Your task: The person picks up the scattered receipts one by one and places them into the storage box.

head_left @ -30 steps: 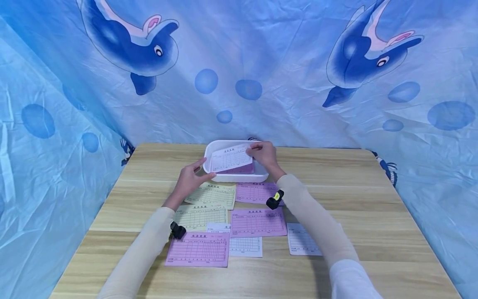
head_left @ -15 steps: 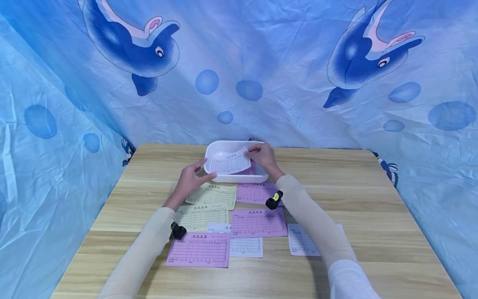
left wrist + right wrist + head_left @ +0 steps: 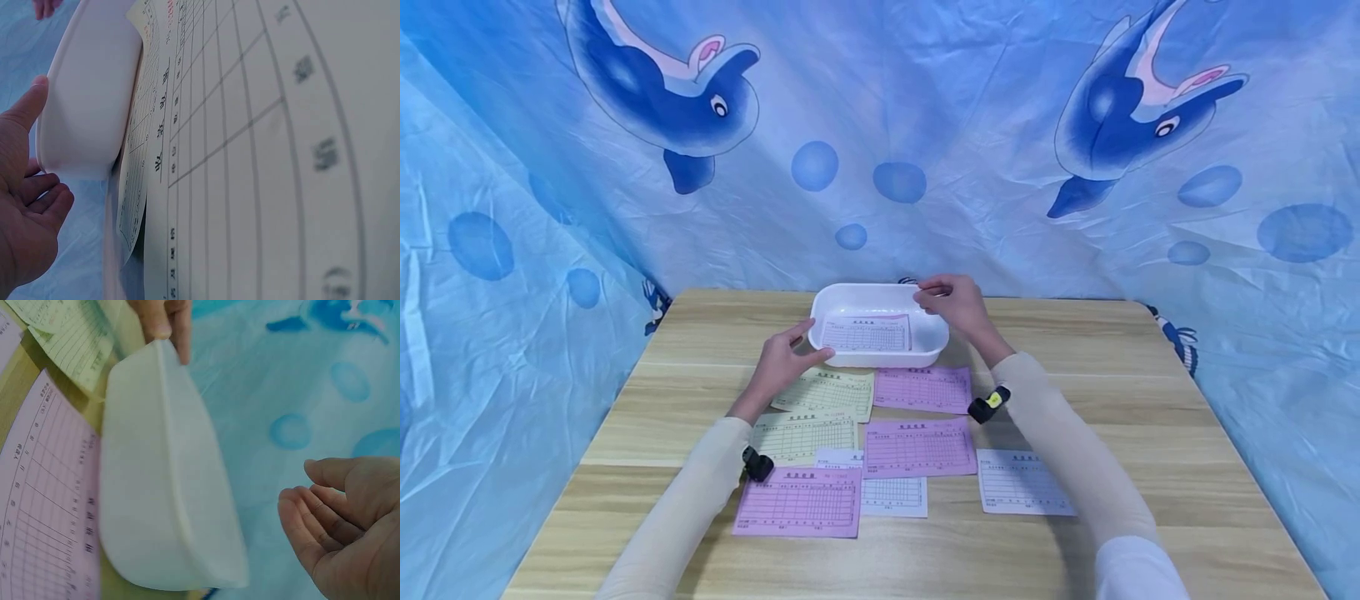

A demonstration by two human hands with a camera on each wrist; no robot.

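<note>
left hand (image 3: 780, 358) gripping smooth, rounded white tray (image 3: 883, 359); right hand (image 3: 957, 304) released nearby; flat ruled paper slip (image 3: 867, 335) inside.

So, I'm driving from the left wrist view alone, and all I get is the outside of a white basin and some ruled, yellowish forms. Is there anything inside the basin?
Observer: Yes, the head view shows a white form lying inside the white basin.

Visitor: Neat! I just catch some fingers of the other one, up in my top corner. Is that right grip holding paper?

Observer: No, the right wrist view shows the right grip holding nothing, with its thumb and fingertips apart.

Visitor: And is all the paper on the table this yellowish colour?

Observer: No, the head view also shows three pink forms on the wooden table.
</note>
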